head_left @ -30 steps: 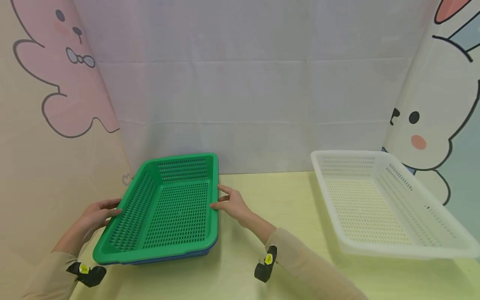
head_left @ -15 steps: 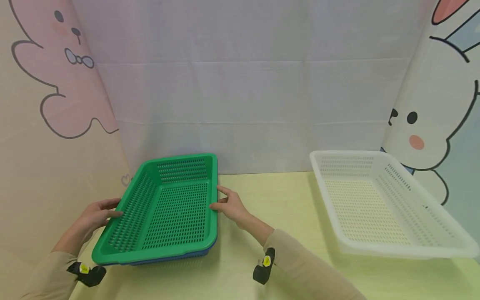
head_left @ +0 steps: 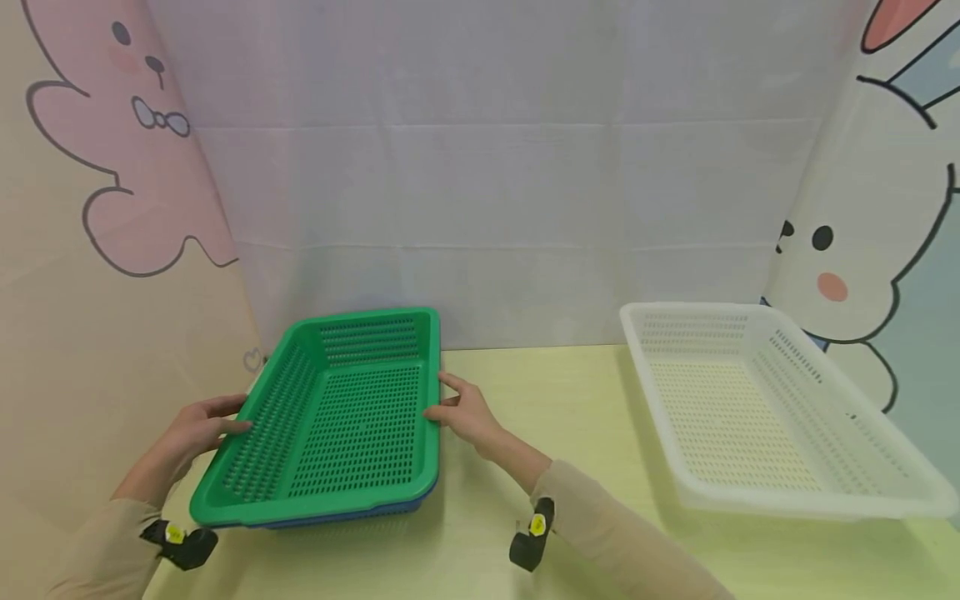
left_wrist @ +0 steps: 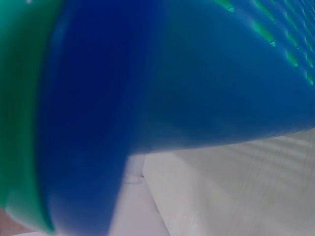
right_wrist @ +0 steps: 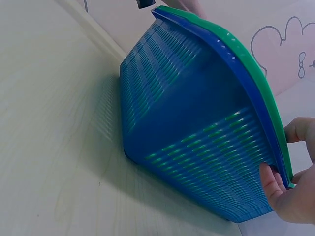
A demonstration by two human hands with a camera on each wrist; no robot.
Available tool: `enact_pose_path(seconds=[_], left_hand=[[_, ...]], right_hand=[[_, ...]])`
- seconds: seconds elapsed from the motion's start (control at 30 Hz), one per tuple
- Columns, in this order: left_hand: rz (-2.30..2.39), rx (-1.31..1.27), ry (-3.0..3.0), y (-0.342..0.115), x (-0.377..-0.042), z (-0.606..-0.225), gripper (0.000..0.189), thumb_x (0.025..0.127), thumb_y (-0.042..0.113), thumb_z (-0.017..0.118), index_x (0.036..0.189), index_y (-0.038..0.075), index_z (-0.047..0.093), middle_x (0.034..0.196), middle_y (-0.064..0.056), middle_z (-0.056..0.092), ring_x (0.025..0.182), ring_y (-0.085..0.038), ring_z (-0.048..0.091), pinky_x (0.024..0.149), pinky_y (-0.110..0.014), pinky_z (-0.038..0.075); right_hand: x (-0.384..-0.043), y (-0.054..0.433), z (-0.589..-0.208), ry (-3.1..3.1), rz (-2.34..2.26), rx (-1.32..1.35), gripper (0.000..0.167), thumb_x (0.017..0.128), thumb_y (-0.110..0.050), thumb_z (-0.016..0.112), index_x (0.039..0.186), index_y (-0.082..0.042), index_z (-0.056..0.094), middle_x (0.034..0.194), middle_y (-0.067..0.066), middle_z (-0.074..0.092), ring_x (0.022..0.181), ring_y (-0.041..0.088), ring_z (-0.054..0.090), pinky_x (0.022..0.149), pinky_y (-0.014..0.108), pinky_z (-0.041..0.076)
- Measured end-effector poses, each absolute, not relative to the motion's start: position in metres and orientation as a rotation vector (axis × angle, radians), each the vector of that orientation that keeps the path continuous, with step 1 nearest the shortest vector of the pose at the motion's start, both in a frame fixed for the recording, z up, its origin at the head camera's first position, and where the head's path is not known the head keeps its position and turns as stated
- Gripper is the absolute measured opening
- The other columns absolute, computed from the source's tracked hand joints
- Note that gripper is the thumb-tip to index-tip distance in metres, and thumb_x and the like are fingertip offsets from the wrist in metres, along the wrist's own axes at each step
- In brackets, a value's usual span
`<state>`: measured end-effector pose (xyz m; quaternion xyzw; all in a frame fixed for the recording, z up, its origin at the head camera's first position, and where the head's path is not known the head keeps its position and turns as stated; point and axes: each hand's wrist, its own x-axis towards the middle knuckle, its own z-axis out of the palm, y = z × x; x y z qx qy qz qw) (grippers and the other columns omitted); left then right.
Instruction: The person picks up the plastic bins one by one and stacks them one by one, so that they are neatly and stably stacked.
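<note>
A green plastic basket sits nested in a blue basket, whose rim shows just beneath the green one. The stack is at the left of the table, and its blue base appears to rest on the surface. My left hand holds the left rim, thumb over the green edge. On the right rim, my right hand pinches both edges together. In the right wrist view its thumb lies on the green side and its fingers reach beneath the blue rim. The left wrist view is filled by the blue wall up close.
A white plastic basket stands at the right of the pale table, its holes showing the tabletop. Behind the table hangs a white cloth. Printed cartoon panels flank both sides, the left one close to my left hand.
The nested baskets and both hands have shifted very slightly to the right. The hold on each rim is the same, and the white basket stays where it was.
</note>
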<state>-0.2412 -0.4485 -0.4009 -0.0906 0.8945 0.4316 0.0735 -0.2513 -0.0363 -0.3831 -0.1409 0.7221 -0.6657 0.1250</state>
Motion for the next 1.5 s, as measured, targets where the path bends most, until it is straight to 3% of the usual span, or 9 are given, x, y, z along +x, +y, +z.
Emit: enact_pose_path(seconds=[0.13, 0.23, 0.47, 0.57, 0.73, 0.8, 1.03, 1.33, 1.5], left_hand=[[1.325, -0.248, 2.688, -0.474, -0.263, -0.431, 0.081, 0.082, 0.037, 0.065, 0.145, 0.008, 0.022, 0.146, -0.021, 0.022, 0.129, -0.045, 0.023, 0.095, -0.055, 0.037], [1.277, -0.234, 2.715, -0.453, -0.252, -0.410, 0.072, 0.085, 0.030, 0.064, 0.143, 0.007, 0.028, 0.143, -0.020, 0.031, 0.125, -0.040, 0.033, 0.089, -0.058, 0.040], [1.269, -0.198, 2.681, -0.399, -0.223, -0.361, 0.072, 0.088, 0.019, 0.059, 0.139, -0.011, 0.019, 0.140, -0.034, 0.019, 0.124, -0.051, 0.024, 0.095, -0.059, 0.035], [1.235, -0.243, 2.718, -0.401, -0.228, -0.366, 0.072, 0.085, 0.023, 0.063, 0.140, -0.005, 0.026, 0.140, -0.028, 0.029, 0.122, -0.043, 0.036, 0.093, -0.059, 0.036], [1.264, -0.226, 2.705, -0.397, -0.231, -0.367, 0.073, 0.084, 0.023, 0.065, 0.140, -0.005, 0.028, 0.140, -0.027, 0.031, 0.123, -0.043, 0.036, 0.093, -0.059, 0.036], [1.298, -0.187, 2.665, -0.387, -0.226, -0.359, 0.072, 0.086, 0.019, 0.061, 0.139, -0.010, 0.022, 0.140, -0.033, 0.021, 0.125, -0.050, 0.024, 0.096, -0.057, 0.035], [1.264, -0.196, 2.684, -0.369, -0.220, -0.348, 0.066, 0.090, 0.013, 0.055, 0.138, -0.013, 0.018, 0.140, -0.036, 0.018, 0.125, -0.051, 0.023, 0.097, -0.056, 0.035], [1.293, -0.175, 2.678, -0.382, -0.233, -0.362, 0.073, 0.084, 0.023, 0.065, 0.139, -0.007, 0.027, 0.139, -0.031, 0.028, 0.122, -0.046, 0.034, 0.094, -0.058, 0.036], [1.286, -0.187, 2.663, -0.370, -0.226, -0.352, 0.070, 0.087, 0.015, 0.059, 0.139, -0.011, 0.020, 0.140, -0.034, 0.020, 0.125, -0.051, 0.023, 0.097, -0.058, 0.034]], right_hand=[[-0.254, -0.033, -0.387, 2.137, -1.926, -0.399, 0.068, 0.080, -0.004, 0.064, 0.140, -0.006, 0.033, 0.095, 0.012, 0.063, 0.082, 0.015, 0.061, 0.079, 0.039, 0.053], [-0.254, -0.030, -0.386, 2.157, -1.920, -0.394, 0.068, 0.080, -0.004, 0.065, 0.140, -0.005, 0.034, 0.095, 0.012, 0.063, 0.082, 0.015, 0.061, 0.077, 0.035, 0.053], [-0.252, -0.023, -0.383, 2.169, -1.910, -0.377, 0.068, 0.080, -0.005, 0.064, 0.140, -0.006, 0.033, 0.097, 0.012, 0.062, 0.082, 0.013, 0.060, 0.079, 0.036, 0.052], [-0.252, -0.020, -0.383, 2.168, -1.911, -0.371, 0.068, 0.080, -0.005, 0.064, 0.140, -0.006, 0.033, 0.097, 0.013, 0.063, 0.082, 0.013, 0.060, 0.082, 0.040, 0.051], [-0.252, -0.015, -0.385, 2.181, -1.916, -0.380, 0.067, 0.079, -0.004, 0.063, 0.140, -0.004, 0.033, 0.099, 0.015, 0.063, 0.084, 0.015, 0.061, 0.080, 0.038, 0.052], [-0.253, -0.014, -0.385, 2.186, -1.919, -0.381, 0.068, 0.079, -0.004, 0.063, 0.140, -0.003, 0.033, 0.100, 0.016, 0.063, 0.085, 0.016, 0.061, 0.078, 0.035, 0.053], [-0.247, -0.007, -0.376, 2.182, -1.927, -0.381, 0.067, 0.079, -0.001, 0.062, 0.139, 0.001, 0.032, 0.101, 0.021, 0.062, 0.083, 0.017, 0.061, 0.078, 0.038, 0.053], [-0.227, -0.001, -0.351, 2.229, -1.890, -0.380, 0.062, 0.082, 0.000, 0.058, 0.138, 0.006, 0.031, 0.096, 0.022, 0.064, 0.068, 0.008, 0.056, 0.079, 0.033, 0.052], [-0.236, -0.001, -0.362, 2.212, -1.902, -0.392, 0.064, 0.081, -0.001, 0.059, 0.138, 0.005, 0.031, 0.095, 0.021, 0.064, 0.068, 0.009, 0.057, 0.077, 0.034, 0.053]])
